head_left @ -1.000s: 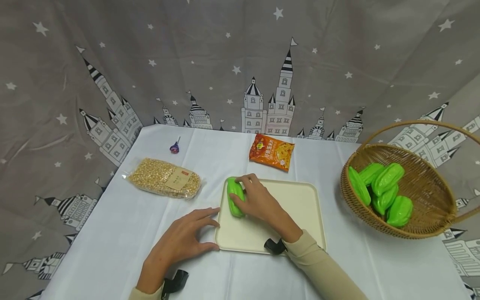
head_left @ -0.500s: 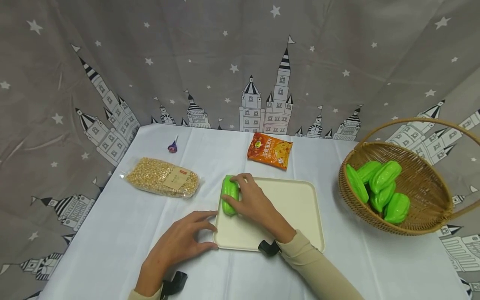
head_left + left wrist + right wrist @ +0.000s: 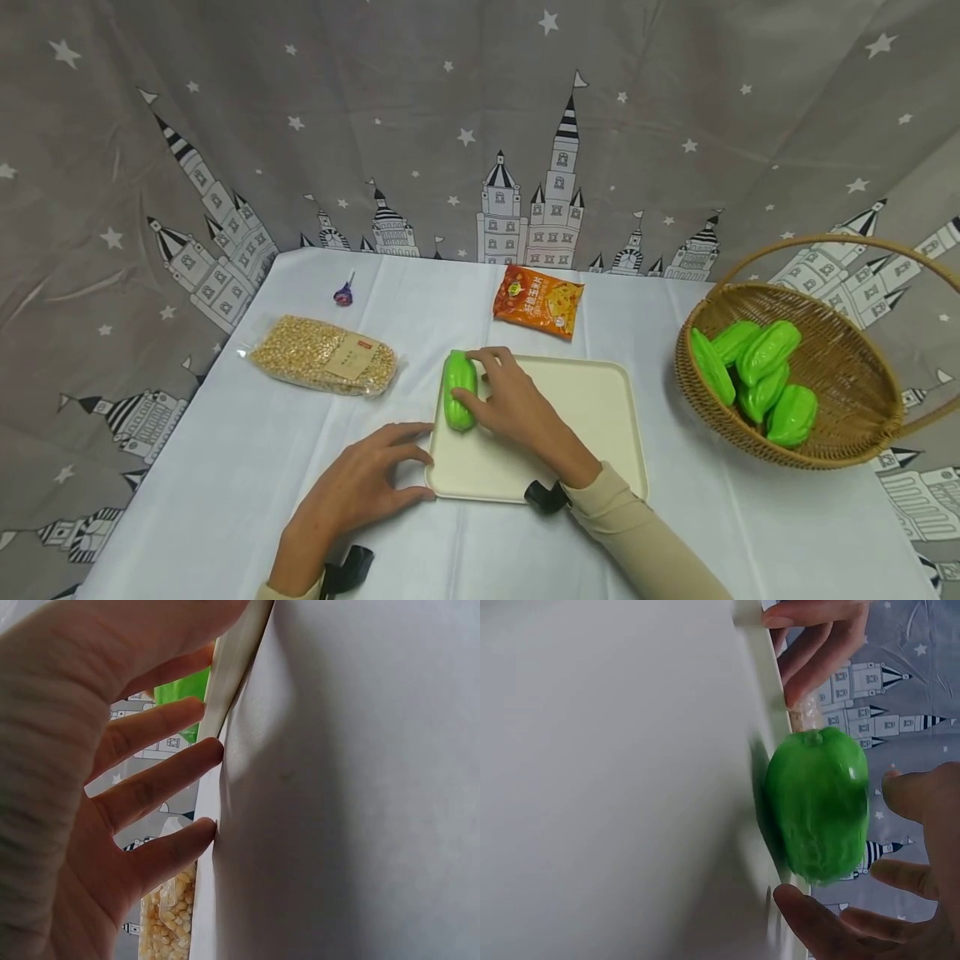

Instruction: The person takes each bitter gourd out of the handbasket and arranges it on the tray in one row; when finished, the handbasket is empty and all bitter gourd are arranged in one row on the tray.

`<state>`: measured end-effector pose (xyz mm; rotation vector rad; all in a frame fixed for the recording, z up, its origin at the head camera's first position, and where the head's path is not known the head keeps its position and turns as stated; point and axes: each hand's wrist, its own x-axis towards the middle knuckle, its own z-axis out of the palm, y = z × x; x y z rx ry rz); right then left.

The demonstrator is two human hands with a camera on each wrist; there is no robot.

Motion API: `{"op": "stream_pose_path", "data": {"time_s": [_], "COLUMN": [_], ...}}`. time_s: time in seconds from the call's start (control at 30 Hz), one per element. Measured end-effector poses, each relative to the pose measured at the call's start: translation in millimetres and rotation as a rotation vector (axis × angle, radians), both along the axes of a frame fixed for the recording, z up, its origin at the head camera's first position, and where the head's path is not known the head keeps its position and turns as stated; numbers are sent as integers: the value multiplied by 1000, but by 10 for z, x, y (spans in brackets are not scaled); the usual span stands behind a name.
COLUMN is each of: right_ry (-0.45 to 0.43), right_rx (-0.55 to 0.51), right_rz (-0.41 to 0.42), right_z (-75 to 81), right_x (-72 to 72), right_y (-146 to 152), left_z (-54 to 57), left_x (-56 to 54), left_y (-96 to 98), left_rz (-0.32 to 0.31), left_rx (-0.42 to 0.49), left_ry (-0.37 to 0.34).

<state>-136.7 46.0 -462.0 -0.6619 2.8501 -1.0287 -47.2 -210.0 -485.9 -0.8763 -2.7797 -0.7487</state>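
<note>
A cream rectangular tray (image 3: 577, 417) lies on the white cloth. Along its left side rests a glossy green ribbed fruit or vegetable (image 3: 459, 375), its exact kind unclear. Over it reaches my right hand (image 3: 517, 408), fingers spread; the right wrist view shows gaps between the fingertips and the green piece (image 3: 817, 802). My left hand (image 3: 360, 479) lies beside the tray's left edge with parted fingers, the fingertips right at the rim. In the left wrist view, those fingertips line up along the tray rim (image 3: 232, 667).
To the right stands a wicker basket (image 3: 855, 392) with a tall handle, holding several similar green pieces (image 3: 768, 354). Behind the tray lies an orange snack packet (image 3: 537, 302). A clear bag of corn kernels (image 3: 322, 356) and a lollipop (image 3: 343, 294) lie at left.
The green piece has shifted left toward the tray's edge with my right hand. My right fingers have since eased away from it. The left hand stays at the rim.
</note>
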Motion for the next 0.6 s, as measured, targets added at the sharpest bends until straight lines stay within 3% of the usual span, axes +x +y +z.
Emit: {"op": "stream_pose_path", "data": {"time_s": [0.23,0.4,0.6], "right_ry": [3,14,75], "right_rx": [-28,-50,-88], "right_rz": [-1,-14,11], "right_z": [27,86,199], "right_x": [2,-1,-16], "right_y": [137,288,540], "left_z": [12,-7,-24], "left_x": [0,-7,-5], "left_y": [6,-4,-13], "left_rz": [10,-1,-8], "left_rx": [-8,10,25], "left_ry": [-26,-3,5]}}
